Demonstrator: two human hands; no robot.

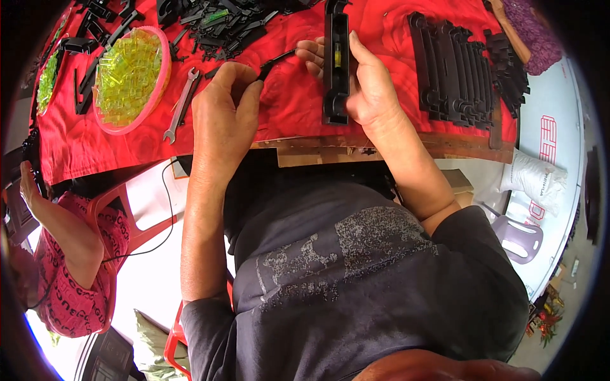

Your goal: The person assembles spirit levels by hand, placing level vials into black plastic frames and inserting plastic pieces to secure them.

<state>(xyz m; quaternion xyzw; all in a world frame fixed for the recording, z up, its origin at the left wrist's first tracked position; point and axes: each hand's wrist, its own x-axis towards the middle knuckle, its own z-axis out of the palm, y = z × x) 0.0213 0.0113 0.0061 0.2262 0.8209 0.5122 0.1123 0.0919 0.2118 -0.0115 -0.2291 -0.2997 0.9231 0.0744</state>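
My right hand (375,89) is closed round a long black plastic spirit level body (336,101), held upright over the near part of the table. A small yellow-green vial (338,56) sits in the slot at its middle. To its left, my left hand (223,111) pinches a thin black plastic strip (274,65) between thumb and fingers. The strip's far end points toward the fingertips of my right hand, and its near end is hidden in my grip. Strip and level body are apart.
A red cloth (286,117) covers the table. A pink-rimmed basket (166,70) of yellow-green vials and a wrench (181,105) lie left. Loose black parts (222,32) heap at the back; level bodies (451,73) line up right. Other people sit at both sides.
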